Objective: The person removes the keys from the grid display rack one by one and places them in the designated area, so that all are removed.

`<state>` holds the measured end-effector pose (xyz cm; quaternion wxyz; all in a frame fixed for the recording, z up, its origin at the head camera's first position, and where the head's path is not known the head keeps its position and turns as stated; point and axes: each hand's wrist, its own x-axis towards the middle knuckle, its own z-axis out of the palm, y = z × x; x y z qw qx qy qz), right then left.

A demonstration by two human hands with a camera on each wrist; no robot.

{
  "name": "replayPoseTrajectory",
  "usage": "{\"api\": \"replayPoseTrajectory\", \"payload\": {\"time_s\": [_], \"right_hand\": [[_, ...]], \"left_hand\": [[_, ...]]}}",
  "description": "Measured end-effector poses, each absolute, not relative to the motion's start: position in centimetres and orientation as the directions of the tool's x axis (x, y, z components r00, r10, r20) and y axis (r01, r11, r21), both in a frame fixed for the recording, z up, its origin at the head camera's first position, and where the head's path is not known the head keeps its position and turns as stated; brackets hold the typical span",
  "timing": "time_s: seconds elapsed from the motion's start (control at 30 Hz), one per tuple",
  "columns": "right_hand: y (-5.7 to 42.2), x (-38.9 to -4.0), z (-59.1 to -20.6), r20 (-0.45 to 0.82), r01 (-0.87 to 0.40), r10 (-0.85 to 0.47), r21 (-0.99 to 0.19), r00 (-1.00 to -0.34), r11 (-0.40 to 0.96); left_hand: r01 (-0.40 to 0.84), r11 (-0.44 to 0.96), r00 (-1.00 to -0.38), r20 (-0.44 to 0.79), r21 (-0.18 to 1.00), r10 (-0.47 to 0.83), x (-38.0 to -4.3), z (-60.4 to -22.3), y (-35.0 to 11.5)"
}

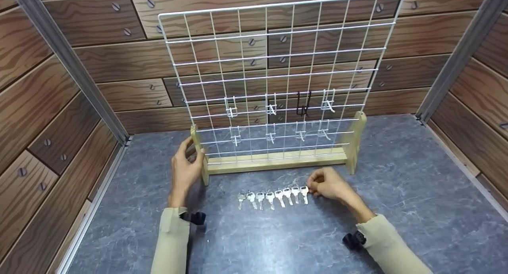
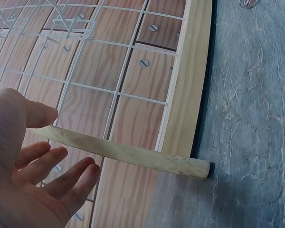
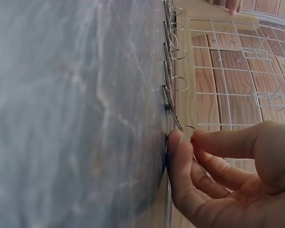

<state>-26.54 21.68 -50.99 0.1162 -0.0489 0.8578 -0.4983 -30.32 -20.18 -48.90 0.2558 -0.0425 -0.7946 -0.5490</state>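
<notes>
A white wire grid rack (image 1: 279, 75) stands upright in a wooden stand (image 1: 278, 161). At its left end, my left hand (image 1: 186, 167) holds the wooden side post (image 2: 128, 153), thumb on one side and fingers on the other. Several silver keys (image 1: 270, 200), each with a small ring, lie in a row in front of the stand. My right hand (image 1: 328, 182) pinches the ring of the rightmost key (image 1: 304, 192) between thumb and forefinger. In the right wrist view that key (image 3: 171, 105) leans up from the surface, its ring partly hidden by the fingertips.
Several white hooks (image 1: 271, 109) and one black hook (image 1: 303, 107) hang in two rows on the lower grid. The stand's right post (image 1: 356, 143) rises beyond my right hand. Wood-patterned walls (image 1: 135, 64) enclose the grey marbled surface (image 1: 254, 242) at the back and sides.
</notes>
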Motion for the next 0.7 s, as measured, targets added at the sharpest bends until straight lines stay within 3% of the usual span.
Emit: {"api": "replayPoseTrajectory", "payload": {"time_s": [0.47, 0.7], "right_hand": [[22.3, -27.1, -50.5, -0.094, -0.037, -0.195, -0.815, -0.976, 0.578], [24.1, -27.6, -49.2, 0.076, -0.169, -0.181, -0.796, -0.98, 0.581]], "left_hand": [[0.331, 0.396, -0.87, 0.44, 0.856, -0.222, -30.2, -48.8, -19.9], [0.338, 0.414, -0.869, 0.449, 0.845, -0.207, -30.5, -49.2, -19.5]]}}
